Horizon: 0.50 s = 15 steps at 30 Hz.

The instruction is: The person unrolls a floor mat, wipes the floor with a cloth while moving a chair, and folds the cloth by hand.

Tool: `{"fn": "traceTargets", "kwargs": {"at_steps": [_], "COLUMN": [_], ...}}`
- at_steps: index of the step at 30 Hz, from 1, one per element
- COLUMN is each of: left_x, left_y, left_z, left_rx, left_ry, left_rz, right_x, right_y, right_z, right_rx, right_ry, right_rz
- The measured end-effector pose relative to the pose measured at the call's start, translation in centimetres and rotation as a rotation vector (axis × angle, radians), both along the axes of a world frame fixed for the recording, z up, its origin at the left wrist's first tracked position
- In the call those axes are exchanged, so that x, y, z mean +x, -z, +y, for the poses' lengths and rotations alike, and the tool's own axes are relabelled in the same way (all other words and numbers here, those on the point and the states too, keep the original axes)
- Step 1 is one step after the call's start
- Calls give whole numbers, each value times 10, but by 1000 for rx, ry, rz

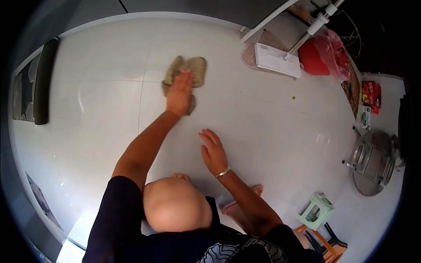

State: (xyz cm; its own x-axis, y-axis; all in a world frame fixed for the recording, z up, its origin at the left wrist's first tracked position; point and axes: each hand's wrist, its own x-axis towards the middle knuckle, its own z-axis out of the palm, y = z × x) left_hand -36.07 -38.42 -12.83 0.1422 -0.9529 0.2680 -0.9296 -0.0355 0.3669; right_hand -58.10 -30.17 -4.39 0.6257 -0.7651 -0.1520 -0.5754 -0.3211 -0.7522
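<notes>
A crumpled brown cloth lies on the pale tiled floor in the upper middle of the head view. My left hand rests palm down on it with the fingers stretched forward. Parts of the cloth stick out on both sides of the hand, and the area is slightly blurred. My right hand, with a bracelet at its wrist, is held nearer my body, over the floor. Its fingers are apart and it holds nothing. My bent knee is below both hands.
A white flat mop stands at the upper right beside a red bag. Along the right are a metal-framed folding stool and a green plastic stool. A dark rolled mat stands at the left wall.
</notes>
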Motion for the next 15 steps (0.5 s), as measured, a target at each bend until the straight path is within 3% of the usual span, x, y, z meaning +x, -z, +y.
{"fn": "traceTargets", "kwargs": {"at_steps": [3, 9, 11, 13, 15], "left_x": [-49, -121, -127, -120, -110], "left_y": [5, 1, -18, -20, -30], "left_z": [-8, -10, -17, -29, -37], "left_rx": [-136, -164, 214, 238, 190], "left_ry": [169, 368, 138, 97, -62], "left_rz": [194, 599, 1131, 1236, 1665], "right_x": [-11, -33, -36, -35, -32], "right_y": [-4, -10, -11, -13, -12], "right_z": [4, 16, 21, 23, 23], "right_rx": [57, 58, 50, 50, 53], "right_ry": [73, 162, 190, 194, 200], "right_rz": [-46, -42, -25, -26, -29]}}
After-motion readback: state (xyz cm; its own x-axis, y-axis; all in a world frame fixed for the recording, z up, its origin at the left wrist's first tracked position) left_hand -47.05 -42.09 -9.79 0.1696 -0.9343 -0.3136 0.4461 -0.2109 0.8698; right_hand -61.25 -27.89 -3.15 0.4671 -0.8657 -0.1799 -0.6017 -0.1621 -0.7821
